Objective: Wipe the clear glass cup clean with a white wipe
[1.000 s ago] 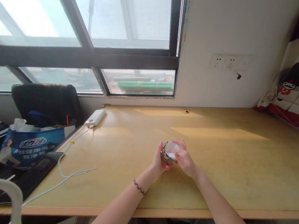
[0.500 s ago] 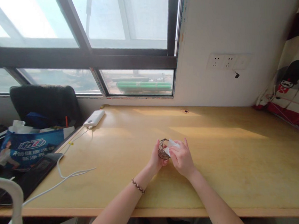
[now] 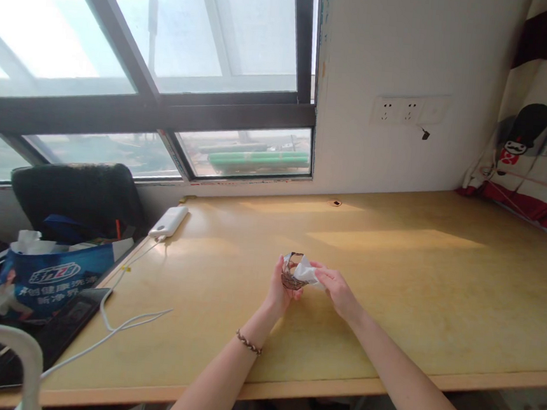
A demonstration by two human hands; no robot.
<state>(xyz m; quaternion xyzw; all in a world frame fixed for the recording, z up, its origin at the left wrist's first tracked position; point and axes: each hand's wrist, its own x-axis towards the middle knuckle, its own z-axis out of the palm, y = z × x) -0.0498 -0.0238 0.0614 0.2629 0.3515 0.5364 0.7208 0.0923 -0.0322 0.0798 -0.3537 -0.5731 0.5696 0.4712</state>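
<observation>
My left hand [image 3: 281,291] is wrapped round a small brown bowl [image 3: 290,281], dark-rimmed and patterned like glass or openwork; I cannot tell which. It is held above the wooden desk, its opening tilted towards the right. Between the fingers of my right hand [image 3: 336,288] is a crumpled white tissue [image 3: 304,271], pressed against the bowl's right side and partly over its rim. Some fingertips of the right hand are hidden behind the tissue.
The yellow wooden desk [image 3: 413,306] spreads under both arms. At its left lie a white power bank [image 3: 168,222] and a white cable [image 3: 114,329]. A blue bag [image 3: 51,281] and a dark chair [image 3: 78,194] stand beyond the left edge.
My right hand has drawn slightly right and lower, with fingers closer together on the tissue. More of the tissue shows at the bowl's rim. The bowl has shifted a little left as the view moved.
</observation>
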